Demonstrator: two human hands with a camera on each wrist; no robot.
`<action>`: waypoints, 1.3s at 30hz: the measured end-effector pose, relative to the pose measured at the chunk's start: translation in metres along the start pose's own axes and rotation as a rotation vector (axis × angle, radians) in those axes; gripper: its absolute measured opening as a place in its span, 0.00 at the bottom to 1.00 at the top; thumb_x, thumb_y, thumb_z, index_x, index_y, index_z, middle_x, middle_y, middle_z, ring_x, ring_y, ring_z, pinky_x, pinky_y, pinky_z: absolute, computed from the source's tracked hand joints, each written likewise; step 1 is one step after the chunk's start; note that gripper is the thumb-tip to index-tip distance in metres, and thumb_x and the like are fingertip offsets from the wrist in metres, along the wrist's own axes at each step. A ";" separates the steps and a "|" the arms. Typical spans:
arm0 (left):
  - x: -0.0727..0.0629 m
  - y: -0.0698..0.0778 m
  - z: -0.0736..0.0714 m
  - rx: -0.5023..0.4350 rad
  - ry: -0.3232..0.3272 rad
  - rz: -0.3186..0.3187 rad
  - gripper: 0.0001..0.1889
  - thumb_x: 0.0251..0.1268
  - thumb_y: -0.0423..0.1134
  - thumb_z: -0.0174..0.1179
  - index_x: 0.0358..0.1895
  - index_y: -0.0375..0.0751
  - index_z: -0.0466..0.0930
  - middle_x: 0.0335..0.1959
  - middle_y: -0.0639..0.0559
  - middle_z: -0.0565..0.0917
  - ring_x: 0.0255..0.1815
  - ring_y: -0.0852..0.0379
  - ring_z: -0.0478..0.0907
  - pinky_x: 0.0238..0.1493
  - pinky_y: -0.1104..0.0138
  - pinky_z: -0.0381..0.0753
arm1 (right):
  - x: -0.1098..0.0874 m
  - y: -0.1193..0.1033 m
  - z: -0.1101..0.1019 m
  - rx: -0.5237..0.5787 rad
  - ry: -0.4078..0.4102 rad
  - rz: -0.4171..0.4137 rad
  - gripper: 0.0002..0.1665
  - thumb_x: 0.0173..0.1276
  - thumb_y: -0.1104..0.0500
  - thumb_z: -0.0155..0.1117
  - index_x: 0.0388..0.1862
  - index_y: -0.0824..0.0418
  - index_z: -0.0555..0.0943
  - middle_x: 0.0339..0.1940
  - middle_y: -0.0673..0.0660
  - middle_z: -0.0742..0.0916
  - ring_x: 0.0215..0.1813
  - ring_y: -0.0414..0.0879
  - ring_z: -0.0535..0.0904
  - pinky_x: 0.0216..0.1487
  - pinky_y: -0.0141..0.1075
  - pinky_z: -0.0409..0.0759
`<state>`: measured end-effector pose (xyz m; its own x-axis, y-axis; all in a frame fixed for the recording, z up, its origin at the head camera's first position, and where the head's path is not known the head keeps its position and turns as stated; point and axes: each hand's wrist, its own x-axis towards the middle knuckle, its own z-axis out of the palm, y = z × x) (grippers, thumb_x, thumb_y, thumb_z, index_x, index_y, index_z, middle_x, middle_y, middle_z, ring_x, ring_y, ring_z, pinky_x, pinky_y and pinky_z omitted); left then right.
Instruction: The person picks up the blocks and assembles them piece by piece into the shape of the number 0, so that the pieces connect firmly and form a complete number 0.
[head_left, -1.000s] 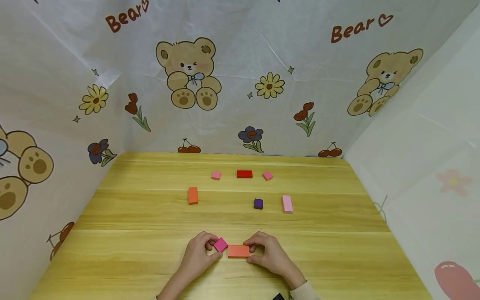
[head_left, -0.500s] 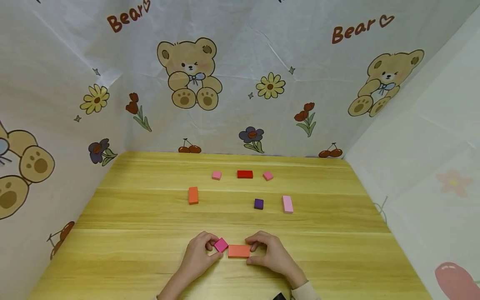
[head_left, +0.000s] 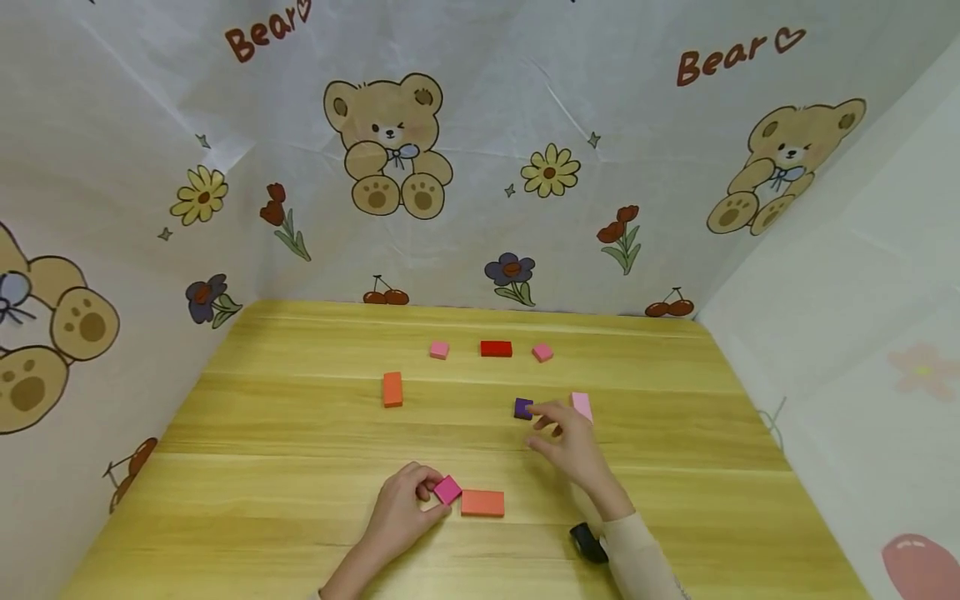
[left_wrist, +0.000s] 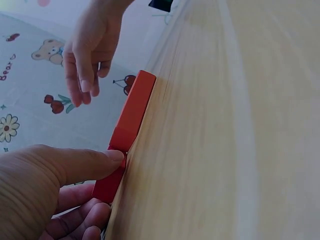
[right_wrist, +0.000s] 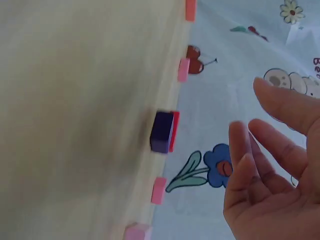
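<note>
A magenta block point(head_left: 447, 490) lies turned at an angle, pinched between the thumb and fingers of my left hand point(head_left: 405, 505). Its corner meets the left end of an orange-red rectangular block point(head_left: 482, 503), which lies flat; the left wrist view shows the same orange-red block point(left_wrist: 134, 111) against the magenta one. My right hand point(head_left: 573, 442) is above the table beside a small dark purple block point(head_left: 523, 408). In the right wrist view its thumb and fingers are spread, holding nothing, and the purple block point(right_wrist: 162, 132) stands apart from them.
Behind the right hand lies a light pink block point(head_left: 581, 406), partly covered. Farther back are a red block point(head_left: 496, 349) and two small pink blocks, one left point(head_left: 439, 350) and one right. An orange block point(head_left: 393, 390) lies left. Printed cloth walls border the wooden table point(head_left: 300, 433).
My right hand has left the orange-red block and moved up and forward to the purple block. My left hand keeps its pinch on the magenta block. The view has shifted slightly.
</note>
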<state>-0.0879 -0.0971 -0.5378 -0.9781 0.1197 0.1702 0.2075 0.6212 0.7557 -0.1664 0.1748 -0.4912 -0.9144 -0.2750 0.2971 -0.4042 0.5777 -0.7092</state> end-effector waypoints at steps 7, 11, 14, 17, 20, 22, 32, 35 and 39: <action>0.000 0.000 0.000 -0.007 -0.003 -0.005 0.17 0.39 0.35 0.79 0.35 0.44 0.83 0.28 0.62 0.77 0.27 0.71 0.68 0.31 0.74 0.71 | 0.032 0.021 -0.002 -0.026 0.013 0.129 0.28 0.55 0.66 0.75 0.57 0.64 0.81 0.51 0.61 0.84 0.45 0.53 0.82 0.41 0.41 0.82; -0.002 0.000 0.001 -0.010 -0.005 0.007 0.17 0.39 0.34 0.79 0.35 0.44 0.83 0.28 0.62 0.76 0.27 0.71 0.68 0.30 0.75 0.71 | 0.036 0.031 0.001 0.014 -0.041 0.221 0.29 0.56 0.67 0.74 0.58 0.64 0.80 0.52 0.62 0.83 0.47 0.53 0.81 0.48 0.46 0.83; -0.002 0.000 0.001 -0.016 -0.005 0.005 0.17 0.40 0.34 0.79 0.35 0.45 0.83 0.28 0.62 0.77 0.27 0.71 0.69 0.30 0.75 0.72 | 0.036 0.036 0.003 0.029 -0.058 0.265 0.28 0.56 0.67 0.74 0.58 0.64 0.80 0.51 0.62 0.84 0.45 0.52 0.81 0.48 0.45 0.83; -0.001 0.002 0.000 -0.027 -0.009 -0.016 0.16 0.40 0.34 0.78 0.35 0.46 0.83 0.28 0.62 0.78 0.27 0.70 0.69 0.31 0.75 0.72 | 0.037 0.039 0.005 0.049 -0.064 0.293 0.28 0.56 0.67 0.74 0.57 0.65 0.80 0.51 0.61 0.84 0.44 0.50 0.81 0.45 0.41 0.82; -0.001 0.003 -0.001 -0.032 -0.016 -0.025 0.16 0.41 0.34 0.78 0.36 0.46 0.83 0.29 0.62 0.78 0.27 0.70 0.70 0.31 0.75 0.73 | 0.037 0.041 0.008 0.055 -0.070 0.303 0.28 0.55 0.68 0.74 0.56 0.65 0.81 0.48 0.61 0.85 0.42 0.49 0.81 0.42 0.37 0.81; -0.001 0.002 -0.001 -0.033 -0.019 -0.024 0.16 0.41 0.34 0.78 0.36 0.45 0.83 0.29 0.61 0.78 0.27 0.70 0.70 0.31 0.75 0.73 | 0.037 0.042 0.011 0.046 -0.067 0.299 0.27 0.55 0.68 0.74 0.55 0.66 0.81 0.46 0.60 0.85 0.41 0.48 0.81 0.41 0.35 0.79; -0.001 0.001 0.000 -0.034 -0.023 -0.016 0.16 0.41 0.35 0.78 0.36 0.46 0.83 0.29 0.62 0.77 0.27 0.70 0.69 0.31 0.75 0.72 | 0.036 0.044 0.021 -0.018 0.001 0.233 0.22 0.52 0.72 0.74 0.48 0.68 0.84 0.37 0.60 0.84 0.35 0.47 0.81 0.37 0.31 0.79; -0.001 0.001 0.000 -0.033 -0.020 -0.015 0.17 0.41 0.35 0.78 0.36 0.45 0.83 0.29 0.62 0.77 0.27 0.70 0.69 0.31 0.75 0.73 | 0.036 0.044 0.022 -0.029 0.008 0.238 0.21 0.52 0.71 0.74 0.47 0.68 0.84 0.36 0.59 0.84 0.35 0.46 0.81 0.36 0.30 0.78; 0.000 0.000 0.000 -0.030 -0.018 -0.017 0.16 0.41 0.35 0.78 0.36 0.45 0.83 0.29 0.62 0.77 0.27 0.70 0.69 0.31 0.75 0.73 | 0.035 0.044 0.023 -0.031 0.014 0.258 0.21 0.52 0.70 0.74 0.47 0.67 0.85 0.37 0.58 0.84 0.36 0.46 0.81 0.37 0.30 0.77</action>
<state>-0.0874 -0.0968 -0.5376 -0.9815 0.1237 0.1458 0.1910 0.6000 0.7769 -0.2161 0.1727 -0.5267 -0.9875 -0.1046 0.1177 -0.1575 0.6508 -0.7427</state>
